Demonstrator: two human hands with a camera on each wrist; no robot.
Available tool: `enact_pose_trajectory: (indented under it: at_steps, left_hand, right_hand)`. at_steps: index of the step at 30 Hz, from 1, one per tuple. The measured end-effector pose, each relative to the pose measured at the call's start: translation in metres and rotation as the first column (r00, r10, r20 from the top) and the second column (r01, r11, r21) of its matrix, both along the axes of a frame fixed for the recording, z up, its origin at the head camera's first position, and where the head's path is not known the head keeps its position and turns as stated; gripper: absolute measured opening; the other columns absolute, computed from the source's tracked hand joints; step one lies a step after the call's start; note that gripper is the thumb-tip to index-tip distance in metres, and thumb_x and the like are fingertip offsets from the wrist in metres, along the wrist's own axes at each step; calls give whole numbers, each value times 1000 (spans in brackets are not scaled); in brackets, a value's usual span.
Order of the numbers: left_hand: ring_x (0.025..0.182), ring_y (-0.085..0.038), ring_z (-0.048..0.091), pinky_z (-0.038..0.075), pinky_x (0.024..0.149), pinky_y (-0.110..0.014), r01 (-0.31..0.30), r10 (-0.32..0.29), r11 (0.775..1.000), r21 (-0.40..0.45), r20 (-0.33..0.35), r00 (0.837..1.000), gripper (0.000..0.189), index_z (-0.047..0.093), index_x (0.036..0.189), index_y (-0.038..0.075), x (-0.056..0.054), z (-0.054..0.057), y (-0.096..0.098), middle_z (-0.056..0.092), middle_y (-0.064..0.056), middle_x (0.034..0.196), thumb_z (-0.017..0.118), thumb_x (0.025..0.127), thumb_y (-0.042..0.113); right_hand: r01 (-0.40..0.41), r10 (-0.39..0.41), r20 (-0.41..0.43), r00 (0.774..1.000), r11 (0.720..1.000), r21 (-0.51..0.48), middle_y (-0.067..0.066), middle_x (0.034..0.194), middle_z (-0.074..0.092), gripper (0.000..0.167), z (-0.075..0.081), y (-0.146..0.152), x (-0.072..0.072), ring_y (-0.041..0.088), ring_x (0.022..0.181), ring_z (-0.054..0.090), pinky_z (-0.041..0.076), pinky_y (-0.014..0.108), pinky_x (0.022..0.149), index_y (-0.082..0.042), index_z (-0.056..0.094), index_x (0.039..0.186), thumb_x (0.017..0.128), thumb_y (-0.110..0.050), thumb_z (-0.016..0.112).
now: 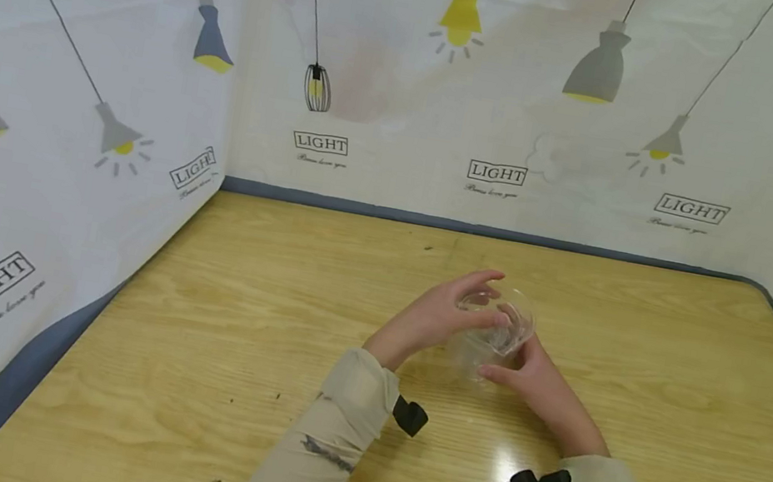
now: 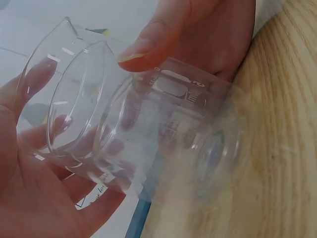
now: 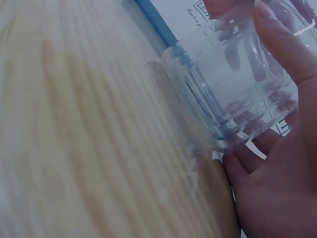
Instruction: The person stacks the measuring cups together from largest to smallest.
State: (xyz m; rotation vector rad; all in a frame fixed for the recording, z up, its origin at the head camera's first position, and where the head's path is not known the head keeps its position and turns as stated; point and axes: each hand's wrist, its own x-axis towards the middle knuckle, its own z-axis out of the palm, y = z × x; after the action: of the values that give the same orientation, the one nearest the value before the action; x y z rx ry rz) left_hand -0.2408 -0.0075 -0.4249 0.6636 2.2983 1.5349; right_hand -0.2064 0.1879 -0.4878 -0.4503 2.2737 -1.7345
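Clear glass beakers [image 2: 168,99] with pouring spouts and white printed markings are nested in one another, their rims lined up in the left wrist view. In the head view my left hand [image 1: 431,315] holds the upper part, with thumb and fingers spread around the rims. Lower down, my right hand [image 1: 538,383] grips the beakers between its thumb and the fingers behind the glass. The beakers' rounded base [image 3: 193,94] shows close to the tabletop in the right wrist view. Fingers on the far side appear blurred through the glass.
The wood-grain table [image 1: 237,276] spreads around both hands, with a bright reflection near its front. A white cloth backdrop [image 1: 392,107] printed with lamps rises at the back and sides. Black straps [image 1: 410,416] hang at both sleeve cuffs.
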Motion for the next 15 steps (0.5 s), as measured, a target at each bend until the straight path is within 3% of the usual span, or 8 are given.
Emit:
enact_pose_trajectory:
  at_steps: [5,15]
  left_hand:
    - [119,-10,41,34,94,-42,-27,26,999,38,26,999,57,33,129,48,-3,-2,-4,48,17,124,59,79,52]
    - [113,-8,46,36,93,-40,-114,113,992,62,17,993,57,40,128,44,-2,-4,-8,52,17,119,62,76,52]
  right_hand:
    - [26,-26,-8,1000,1000,16,9,143,20,90,1,-7,-1,28,127,24,19,52,100,-22,6,143,79,-19,69]
    - [98,-93,-44,995,988,120,12,141,23,96,1,-18,0,32,126,26,18,55,100,-24,4,142,74,-31,73]
